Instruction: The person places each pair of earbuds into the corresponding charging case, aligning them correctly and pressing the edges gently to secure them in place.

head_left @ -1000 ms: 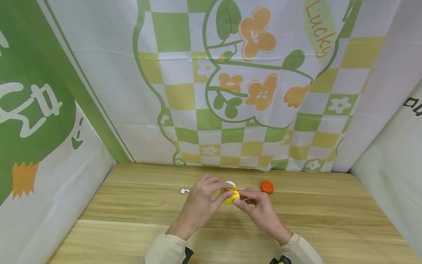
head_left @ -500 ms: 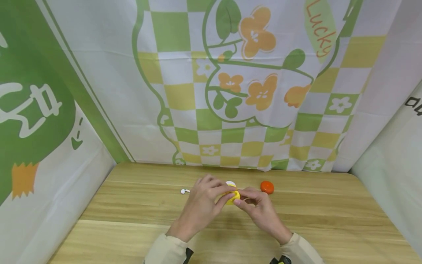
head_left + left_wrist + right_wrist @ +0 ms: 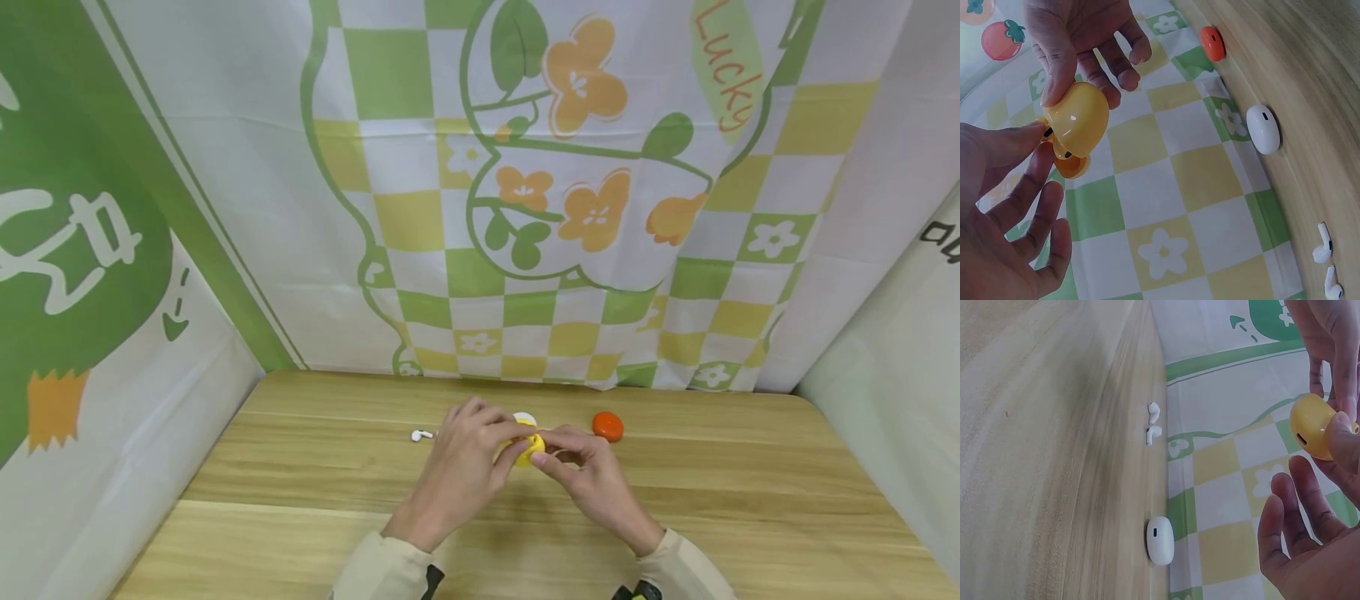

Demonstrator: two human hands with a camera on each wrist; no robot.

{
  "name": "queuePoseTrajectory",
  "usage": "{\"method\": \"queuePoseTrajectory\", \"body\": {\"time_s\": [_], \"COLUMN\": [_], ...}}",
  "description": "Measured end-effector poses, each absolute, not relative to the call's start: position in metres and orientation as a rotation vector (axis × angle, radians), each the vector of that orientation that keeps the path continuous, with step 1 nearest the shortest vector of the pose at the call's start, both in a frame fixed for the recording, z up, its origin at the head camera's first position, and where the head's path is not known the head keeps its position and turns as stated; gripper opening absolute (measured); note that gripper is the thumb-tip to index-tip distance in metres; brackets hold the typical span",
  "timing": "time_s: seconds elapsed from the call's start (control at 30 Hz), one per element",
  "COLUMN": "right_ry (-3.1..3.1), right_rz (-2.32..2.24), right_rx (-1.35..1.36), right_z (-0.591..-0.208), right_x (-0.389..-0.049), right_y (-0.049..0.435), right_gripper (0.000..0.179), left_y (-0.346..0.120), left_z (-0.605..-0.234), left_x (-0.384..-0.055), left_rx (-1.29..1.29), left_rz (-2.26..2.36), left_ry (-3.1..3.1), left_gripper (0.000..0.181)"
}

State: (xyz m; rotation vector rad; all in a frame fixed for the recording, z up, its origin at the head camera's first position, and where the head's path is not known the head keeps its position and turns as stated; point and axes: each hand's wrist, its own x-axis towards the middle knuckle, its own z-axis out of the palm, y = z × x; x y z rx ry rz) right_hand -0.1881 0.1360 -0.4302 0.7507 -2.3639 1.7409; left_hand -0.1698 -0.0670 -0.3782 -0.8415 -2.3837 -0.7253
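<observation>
My left hand [image 3: 465, 458] and right hand [image 3: 592, 483] hold a glossy yellow earbud case [image 3: 531, 450] between them above the table. In the left wrist view, my left thumb and index finger pinch the near edge of the yellow case [image 3: 1080, 119], by two small dark marks. A smaller, darker yellow rounded part shows below it; whether this is its lid I cannot tell. My right thumb presses the case's rounded side in the right wrist view, where a dark slot shows on the yellow case [image 3: 1310, 428]. The fingers hide much of the case.
Behind the hands on the wooden table [image 3: 300, 467] lies a white earbud case [image 3: 1264, 129]. An orange case [image 3: 607, 427] sits to its right. Two white earbuds [image 3: 1154, 412] lie to the left. A checkered cloth [image 3: 480, 308] hangs along the table's back edge.
My left fingers have shifted slightly over the top of the yellow case, covering more of it. Both hands otherwise stay in place, and the things on the table have not moved.
</observation>
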Motion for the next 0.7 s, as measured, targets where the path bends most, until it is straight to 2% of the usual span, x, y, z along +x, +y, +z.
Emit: {"method": "queuePoseTrajectory", "body": {"time_s": [0.37, 0.7], "right_ry": [-2.352, -2.34], "right_rz": [1.737, 1.755], "right_rx": [0.768, 0.737], "right_z": [-0.431, -0.429], "right_x": [-0.188, -0.187], "right_y": [0.135, 0.138], "right_gripper": [0.022, 0.023], "left_y": [-0.067, -0.082], "left_z": [-0.377, -0.374], "left_x": [-0.171, -0.176], "left_rx": [-0.814, -0.663], "left_rz": [-0.801, -1.264], "left_ry": [-2.383, -2.337], "left_gripper": [0.012, 0.015]}}
